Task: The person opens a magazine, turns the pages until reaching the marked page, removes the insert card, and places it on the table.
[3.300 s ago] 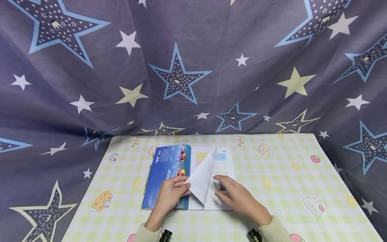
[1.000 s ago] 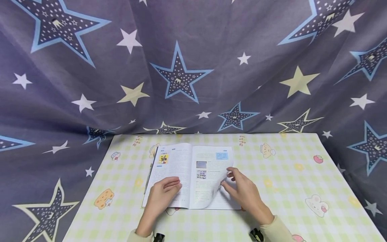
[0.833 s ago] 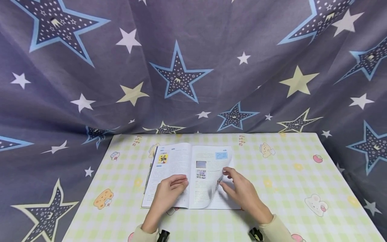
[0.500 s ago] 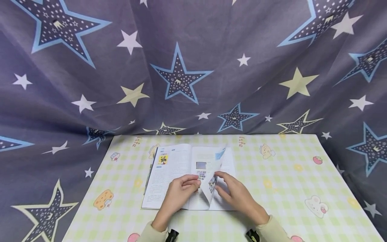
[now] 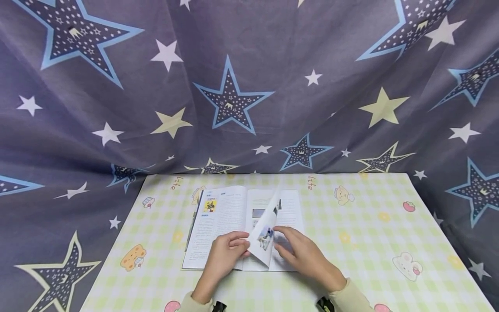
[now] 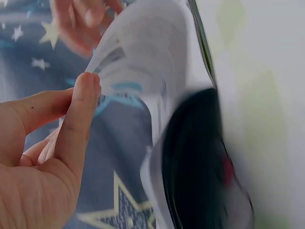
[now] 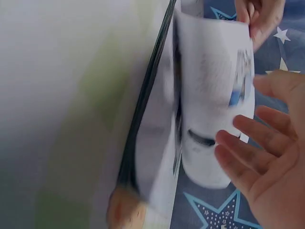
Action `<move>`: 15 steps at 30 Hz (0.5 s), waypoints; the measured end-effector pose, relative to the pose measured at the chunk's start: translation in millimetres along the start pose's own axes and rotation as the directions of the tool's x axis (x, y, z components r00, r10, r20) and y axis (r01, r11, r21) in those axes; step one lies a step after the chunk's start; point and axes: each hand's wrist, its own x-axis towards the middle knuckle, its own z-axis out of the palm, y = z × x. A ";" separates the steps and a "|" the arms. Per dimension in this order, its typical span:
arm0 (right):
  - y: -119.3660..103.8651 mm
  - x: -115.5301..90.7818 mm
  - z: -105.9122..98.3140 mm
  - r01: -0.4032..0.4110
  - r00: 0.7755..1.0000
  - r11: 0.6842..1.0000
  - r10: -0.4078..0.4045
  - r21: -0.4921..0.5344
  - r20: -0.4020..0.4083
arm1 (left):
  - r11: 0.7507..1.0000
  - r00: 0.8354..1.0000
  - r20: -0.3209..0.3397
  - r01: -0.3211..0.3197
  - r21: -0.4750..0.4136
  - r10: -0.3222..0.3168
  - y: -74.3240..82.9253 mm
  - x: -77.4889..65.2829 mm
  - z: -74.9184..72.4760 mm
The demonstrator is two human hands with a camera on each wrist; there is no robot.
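Note:
An open magazine (image 5: 224, 208) lies on the table, its left page printed with text and a small yellow picture. One leaf (image 5: 258, 249) stands lifted and curled over the right half, a photo showing on its underside. My left hand (image 5: 226, 253) pinches that leaf's edge between thumb and fingertip, plain in the left wrist view, where the leaf (image 6: 147, 47) bows away from the fingertips. My right hand (image 5: 306, 255) is on the leaf's other side, fingers spread and loosely bent. In the right wrist view its fingertips are close by the printed leaf (image 7: 209, 81).
A pale checked tablecloth (image 5: 362, 242) with cartoon prints covers the table around the magazine. Behind and at both sides hangs a dark star-patterned curtain (image 5: 280, 117). A dark wrist strap (image 5: 325, 304) shows at the right sleeve.
The spread with the blue picture page has given way to text pages. Since then another leaf has risen from the right and swung leftward, passing from my right fingers to my left hand.

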 end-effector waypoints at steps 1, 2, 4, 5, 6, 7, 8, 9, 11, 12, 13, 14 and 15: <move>0.9 -1.7 -1.0 -0.012 1.000 1.000 0.012 -0.015 0.021 | 1.000 1.000 -0.023 0.014 -0.007 -0.014 -2.4 -1.5 -5.1; 1.9 -3.7 -2.3 -0.024 0.999 0.999 0.025 -0.027 0.045 | 1.000 0.998 -0.048 0.029 -0.008 -0.030 -4.3 -3.2 -10.4; 4.6 -8.0 -4.7 -0.040 0.994 0.997 0.046 -0.059 0.099 | 0.998 0.993 -0.103 0.060 -0.006 -0.060 -7.6 -7.1 -21.4; 6.1 -9.9 -5.7 -0.043 0.991 0.996 0.052 -0.074 0.124 | 0.997 0.989 -0.130 0.074 -0.010 -0.075 -9.0 -9.1 -26.8; 7.8 -11.8 -6.5 -0.042 0.987 0.995 0.055 -0.088 0.150 | 0.996 0.983 -0.159 0.089 -0.008 -0.089 -10.5 -10.9 -32.1; 9.5 -13.4 -7.3 -0.035 0.983 0.994 0.052 -0.103 0.174 | 0.995 0.977 -0.188 0.104 -0.003 -0.102 -11.8 -12.8 -37.4; 11.0 -14.8 -7.9 -0.023 0.980 0.994 0.045 -0.111 0.196 | 0.993 0.971 -0.212 0.117 0.000 -0.114 -12.9 -14.8 -42.5; 12.5 -16.2 -8.3 -0.009 0.975 0.992 0.036 -0.123 0.219 | 0.992 0.963 -0.237 0.129 0.004 -0.125 -13.9 -16.8 -47.4; 14.7 -18.8 -9.2 0.013 0.964 0.990 0.024 -0.138 0.264 | 0.988 0.949 -0.281 0.156 0.018 -0.144 -16.0 -20.7 -57.0; 15.5 -20.2 -9.4 0.021 0.957 0.990 0.021 -0.139 0.288 | 0.986 0.942 -0.298 0.167 0.026 -0.152 -16.7 -22.7 -61.5; 15.9 -21.5 -9.6 0.023 0.950 0.990 0.022 -0.139 0.313 | 0.983 0.936 -0.315 0.179 0.040 -0.157 -17.3 -25.2 -66.3; 16.2 -22.7 -9.7 0.019 0.940 0.990 0.028 -0.136 0.339 | 0.981 0.930 -0.330 0.189 0.053 -0.162 -17.9 -27.5 -71.0; 16.3 -23.6 -9.7 0.012 0.931 0.990 0.039 -0.138 0.364 | 0.977 0.923 -0.348 0.201 0.071 -0.164 -18.4 -29.9 -75.6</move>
